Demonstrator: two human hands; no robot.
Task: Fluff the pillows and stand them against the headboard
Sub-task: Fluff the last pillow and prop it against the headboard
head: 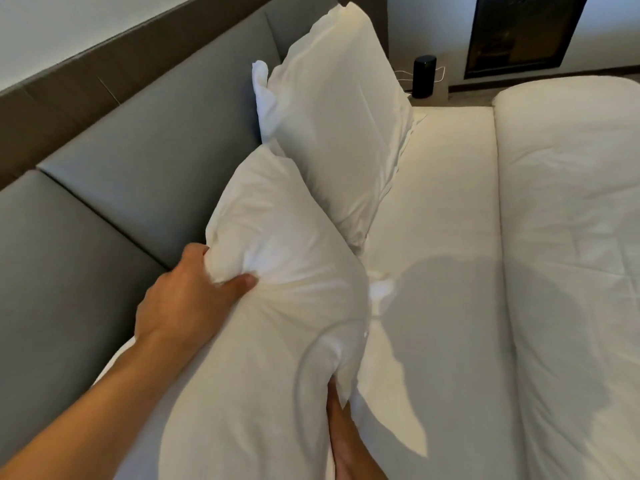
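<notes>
A white pillow [270, 306] is in front of me, upright and close to the grey padded headboard [138, 168]. My left hand [187, 296] pinches its top edge, thumb pressed into the fabric. My right hand [341, 420] grips the pillow's lower right side; most of that hand is hidden behind the pillow. Farther along, a second white pillow [332, 126] stands leaning against the headboard, its near corner touching the pillow I hold. A third white pillow corner [261, 84] pokes out behind it.
The white sheet [433, 220] lies flat to the right of the pillows. A folded-back white duvet [571, 237] fills the right side. Beyond the bed stand a black cylinder speaker [423, 76] with a white cable and a dark framed panel [523, 32].
</notes>
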